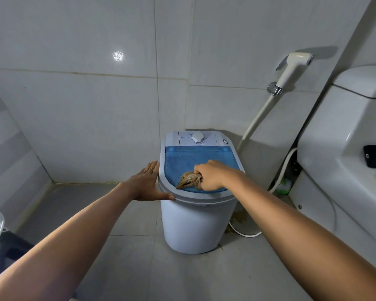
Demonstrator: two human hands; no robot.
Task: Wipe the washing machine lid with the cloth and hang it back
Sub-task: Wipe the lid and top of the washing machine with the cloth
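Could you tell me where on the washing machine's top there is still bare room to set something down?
The translucent blue plastic lid is bare between the white control panel with its round dial and the right hand. The near edge is crowded: that hand grips the crumpled tan mesh cloth there, and the left hand rests against the grey rim.

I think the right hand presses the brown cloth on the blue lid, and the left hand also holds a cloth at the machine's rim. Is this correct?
Not quite. In the head view the left hand holds no cloth; it rests open and flat against the washing machine's rim. The right hand does press the brown cloth on the blue lid.
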